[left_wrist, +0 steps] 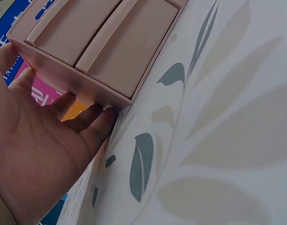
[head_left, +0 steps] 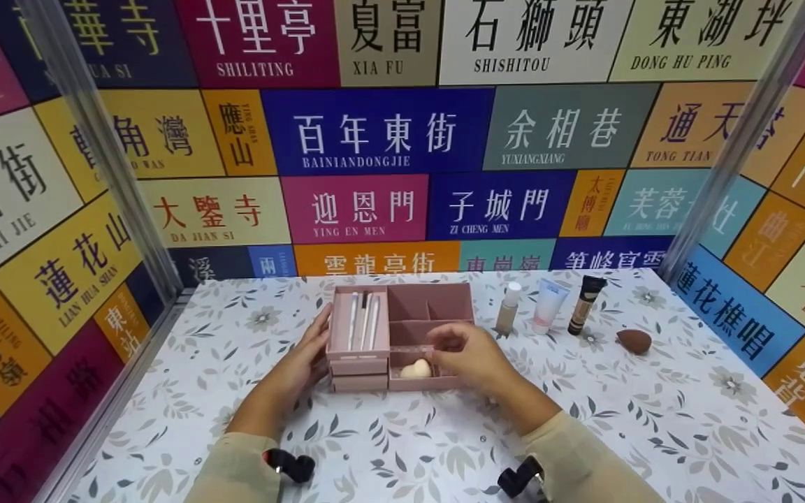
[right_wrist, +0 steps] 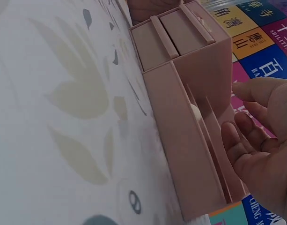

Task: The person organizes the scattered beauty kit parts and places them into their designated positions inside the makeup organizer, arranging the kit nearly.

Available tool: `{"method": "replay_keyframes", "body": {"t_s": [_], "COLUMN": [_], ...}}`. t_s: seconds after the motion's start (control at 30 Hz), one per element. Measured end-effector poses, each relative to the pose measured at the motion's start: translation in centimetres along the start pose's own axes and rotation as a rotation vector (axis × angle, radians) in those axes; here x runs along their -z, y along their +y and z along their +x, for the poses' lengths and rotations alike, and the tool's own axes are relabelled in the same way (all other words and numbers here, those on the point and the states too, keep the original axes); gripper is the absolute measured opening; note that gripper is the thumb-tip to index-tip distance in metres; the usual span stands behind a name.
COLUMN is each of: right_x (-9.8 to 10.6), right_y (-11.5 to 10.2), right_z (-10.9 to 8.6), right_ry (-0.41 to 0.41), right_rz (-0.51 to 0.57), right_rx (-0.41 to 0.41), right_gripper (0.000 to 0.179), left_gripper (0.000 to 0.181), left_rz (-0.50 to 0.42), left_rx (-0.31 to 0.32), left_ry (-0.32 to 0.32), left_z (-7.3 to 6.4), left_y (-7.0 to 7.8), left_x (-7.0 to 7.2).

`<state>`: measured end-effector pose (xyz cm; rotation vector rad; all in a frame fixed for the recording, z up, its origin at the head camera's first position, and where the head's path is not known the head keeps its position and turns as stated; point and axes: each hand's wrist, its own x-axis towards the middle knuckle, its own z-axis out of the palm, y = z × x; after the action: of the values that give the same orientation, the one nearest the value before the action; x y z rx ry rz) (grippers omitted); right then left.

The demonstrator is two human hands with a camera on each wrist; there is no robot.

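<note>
A pink desktop organizer (head_left: pixel 360 367) stands on the table, with two small drawers at its front left. Several slim pens or pencils (head_left: pixel 363 321) lie in its upper left tray. A cream heart-shaped sponge (head_left: pixel 416 369) sits in the front right compartment. My left hand (head_left: pixel 308 353) rests along the organizer's left side, and in the left wrist view its fingertips (left_wrist: pixel 108 119) touch the side wall near the base. Over the right-hand compartments is my right hand (head_left: pixel 469 353), its fingers loosely bent, with nothing visible in its grasp in the right wrist view.
Right of the organizer stand a white-capped bottle (head_left: pixel 507 311), a white-and-pink tube (head_left: pixel 549 307) and a black-capped tube (head_left: pixel 585 307). A brown makeup sponge (head_left: pixel 634 341) lies farther right. Printed panels (head_left: pixel 378 133) rise behind the floral-patterned table (head_left: pixel 696 419).
</note>
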<state>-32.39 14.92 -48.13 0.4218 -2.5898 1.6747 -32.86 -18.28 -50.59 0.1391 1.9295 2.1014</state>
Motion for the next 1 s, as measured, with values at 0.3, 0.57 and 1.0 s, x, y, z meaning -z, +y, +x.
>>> {"method": "replay_keyframes", "body": {"t_s": [0.3,0.57,1.0], "right_x": [3.6,7.5,16.1], "right_y": [-0.3,0.7,4.4], "right_z": [0.7,0.4,-2.6], "right_ry": [0.144,0.193,0.292], "right_rz": [0.081,0.033,-0.092], "right_rx": [-0.009,-0.021,-0.119], "right_gripper": [0.04,0.038,0.055], "left_gripper": [0.051,0.05,0.055], "left_rz": [0.02,0.013,-0.009], "left_rx": [0.026,0.031,0.002], "left_ry": [0.017,0.019,-0.004], "left_z": [-0.1,0.1,-0.2], "left_y": [0.0,0.1,0.1], "left_x": [0.2,0.2,-0.1]}}
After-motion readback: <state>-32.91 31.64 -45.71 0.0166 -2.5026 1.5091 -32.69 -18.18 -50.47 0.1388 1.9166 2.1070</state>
